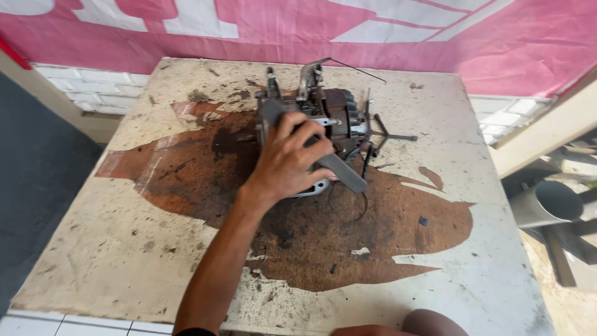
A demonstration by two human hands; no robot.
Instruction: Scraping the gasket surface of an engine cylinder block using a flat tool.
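Observation:
A dirty metal engine block (339, 115) with levers, rods and a thin wire sits at the far middle of a stained board table (124, 249). My left hand (286, 163) reaches up from the lower left and grips a grey flat bar (345, 174), which lies slantwise across the near side of the engine. The fingers curl over the bar and the engine's light metal housing (317, 186). A cross-shaped tool (382, 134) leans against the engine's right side. My right hand does not show.
A dark brown oil stain (348, 236) spreads over the table's middle. A pink and white banner (435, 37) hangs behind it. A grey pipe (550, 202) lies to the right, below the table. A rounded skin-toned shape (429, 323) sits at the bottom edge.

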